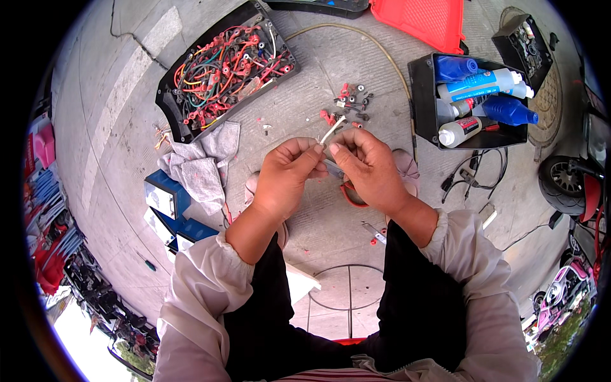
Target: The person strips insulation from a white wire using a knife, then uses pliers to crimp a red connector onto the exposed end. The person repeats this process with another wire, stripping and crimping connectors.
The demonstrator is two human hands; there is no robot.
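Head: left hand [284, 175], right hand [368, 169] pinch white wire [332, 130], lower end hidden.

Small white wire [332, 130]: lower end hidden between fingertips of left hand [285, 175] and right hand [368, 169]. Metal tool [333, 169] below it: mostly covered by both hands, kind indeterminable. Loose small parts [350, 105] above it: too small to identify.

Thin white wire [332, 129]; pinched at fingertips, tilted up-right.

An outdoor scooter repair spot: bare concrete pavement [356, 70], an open black tray of tangled red wiring [223, 70], a small black scooter wheel [563, 181].
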